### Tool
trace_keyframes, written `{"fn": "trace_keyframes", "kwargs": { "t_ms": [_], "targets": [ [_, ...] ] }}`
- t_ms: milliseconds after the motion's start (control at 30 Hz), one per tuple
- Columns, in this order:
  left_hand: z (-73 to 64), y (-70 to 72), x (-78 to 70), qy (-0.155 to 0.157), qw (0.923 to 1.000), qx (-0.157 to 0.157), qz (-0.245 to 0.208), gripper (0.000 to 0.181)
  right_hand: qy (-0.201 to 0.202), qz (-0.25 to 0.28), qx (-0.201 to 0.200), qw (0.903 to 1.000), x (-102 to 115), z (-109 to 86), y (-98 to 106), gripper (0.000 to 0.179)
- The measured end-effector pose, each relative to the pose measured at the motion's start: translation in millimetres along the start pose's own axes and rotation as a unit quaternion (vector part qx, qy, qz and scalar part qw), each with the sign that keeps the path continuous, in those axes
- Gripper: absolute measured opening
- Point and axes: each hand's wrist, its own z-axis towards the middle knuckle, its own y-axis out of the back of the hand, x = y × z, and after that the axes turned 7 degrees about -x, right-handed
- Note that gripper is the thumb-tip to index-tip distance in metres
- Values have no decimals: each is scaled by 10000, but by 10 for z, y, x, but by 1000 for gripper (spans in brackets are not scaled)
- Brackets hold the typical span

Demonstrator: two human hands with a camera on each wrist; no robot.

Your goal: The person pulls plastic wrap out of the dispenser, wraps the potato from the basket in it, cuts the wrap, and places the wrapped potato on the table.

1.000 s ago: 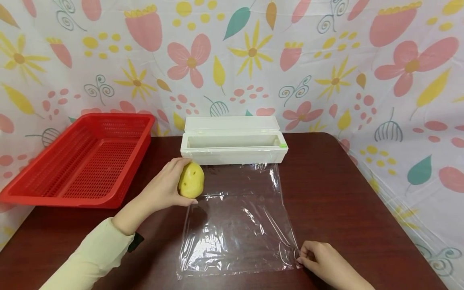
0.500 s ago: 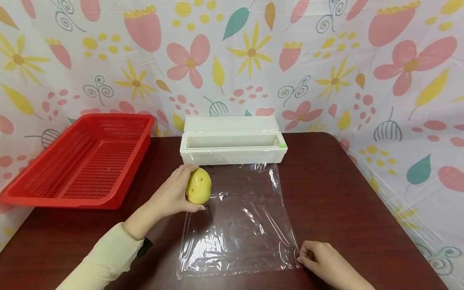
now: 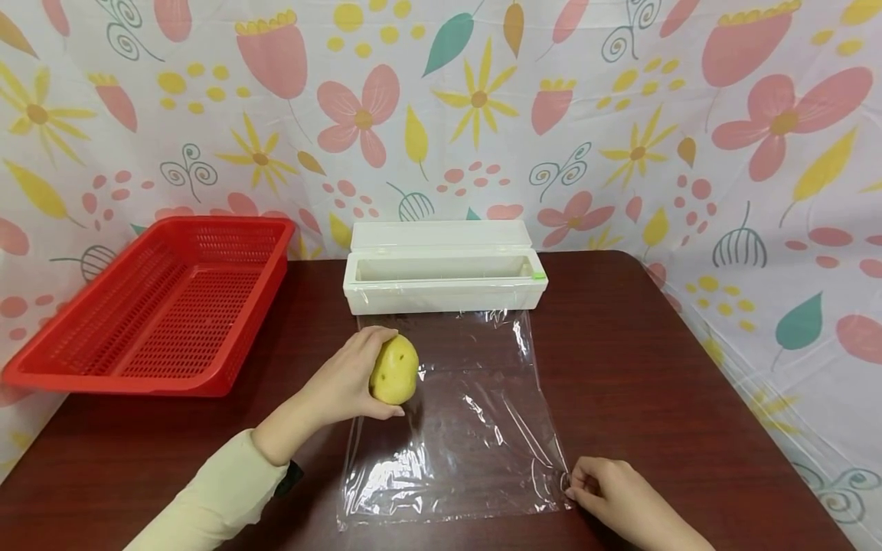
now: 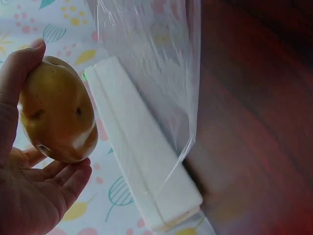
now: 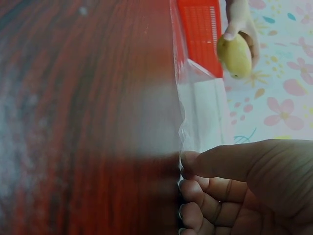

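Note:
My left hand (image 3: 344, 379) grips a yellow potato (image 3: 395, 370) between thumb and fingers, above the left part of a sheet of clear plastic wrap (image 3: 462, 428). In the left wrist view the potato (image 4: 58, 110) shows dark eyes on its smooth skin. The wrap runs from a white wrap box (image 3: 444, 296) toward the table's near side. At the wrap's near right corner, my right hand (image 3: 613, 493) pinches the edge of the film. The right wrist view shows the thumb (image 5: 215, 161) against the curled fingers, with the film's edge at the thumb tip.
A red perforated basket (image 3: 186, 321) stands on the left of the dark wooden table (image 3: 641, 367). The wrap box has its lid (image 3: 441, 234) raised at the back. Behind everything hangs a flowered cloth (image 3: 441, 115).
My left hand has carried the potato right and nearer to me, over the plastic wrap. The right hand keeps its place at the film's corner.

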Motion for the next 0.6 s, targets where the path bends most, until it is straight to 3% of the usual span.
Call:
{"fn": "trace_keyframes", "kwargs": {
  "t_ms": [600],
  "targets": [
    [2, -200, -104, 75, 9995, 254, -183, 100, 215, 6, -286, 9994, -25, -10, -27, 24]
  ]
}}
